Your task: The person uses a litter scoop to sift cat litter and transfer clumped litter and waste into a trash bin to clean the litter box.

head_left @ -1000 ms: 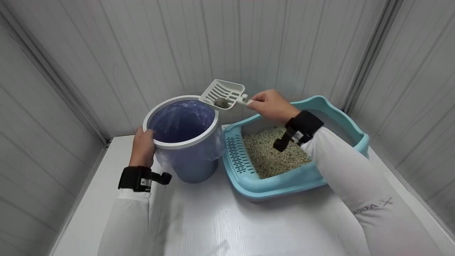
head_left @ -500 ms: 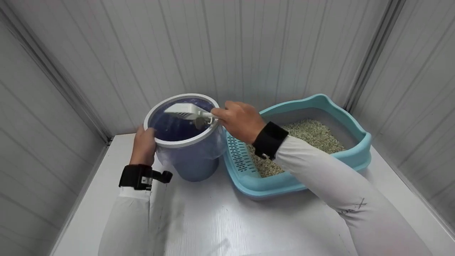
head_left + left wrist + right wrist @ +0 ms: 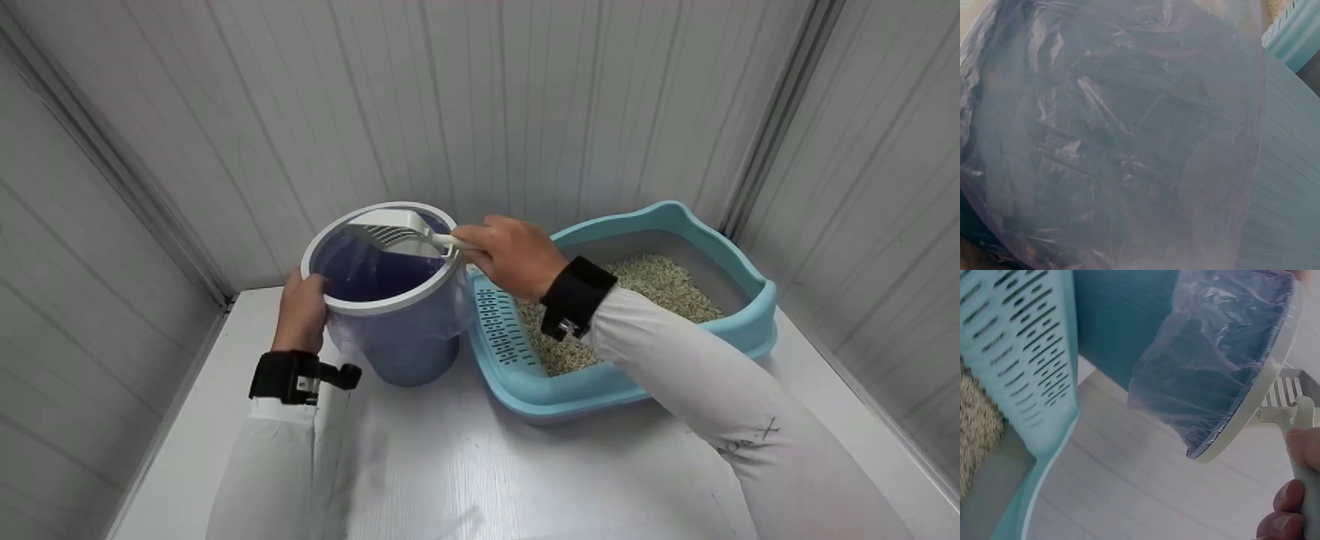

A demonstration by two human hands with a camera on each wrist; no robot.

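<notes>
My left hand (image 3: 301, 311) grips the bin (image 3: 390, 300) rim so it stays put while my right hand (image 3: 510, 255) pinches the scoop (image 3: 394, 229) handle, tipped over the bag.

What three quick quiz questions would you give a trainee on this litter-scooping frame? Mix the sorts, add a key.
1. True or false: the white litter scoop is over the open bin.
2. What does the left hand grip? A) the bin's rim B) the teal litter box C) the scoop
3. Fill in: the right hand holds the scoop by its ____.

Key: 1 true; 2 A; 3 handle
</notes>
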